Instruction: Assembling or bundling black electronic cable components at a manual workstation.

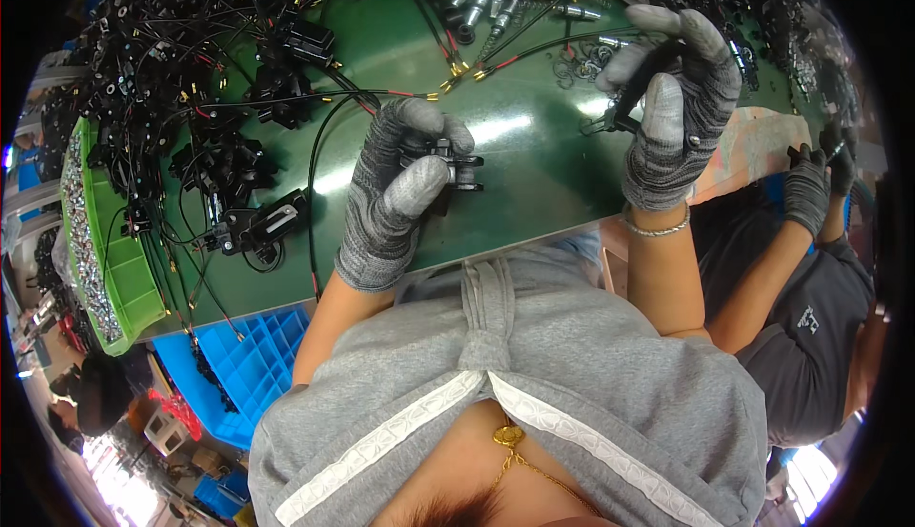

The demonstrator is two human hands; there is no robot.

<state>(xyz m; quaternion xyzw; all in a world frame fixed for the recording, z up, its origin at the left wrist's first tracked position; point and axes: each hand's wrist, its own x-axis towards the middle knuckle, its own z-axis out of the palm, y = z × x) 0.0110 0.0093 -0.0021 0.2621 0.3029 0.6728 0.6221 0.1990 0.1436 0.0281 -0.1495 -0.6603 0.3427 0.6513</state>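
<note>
Above the smooth green tabletop [543,193], the left hand [393,184] in its grey knitted glove pinches a small pronged black-and-metal part [464,173] between thumb and curled fingers. Farther out, the grey-gloved right hand [691,103] loosely holds a slim black bar-shaped part [631,100] in half-curled fingers; so light a grip could let it slip, and beyond, splayed gold-tipped black cables [479,75] might snag it.

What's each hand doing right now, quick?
Left hand: closed on a small black-and-silver pronged part.
Right hand: fingers partly curled, holding a black lever-shaped part.
</note>
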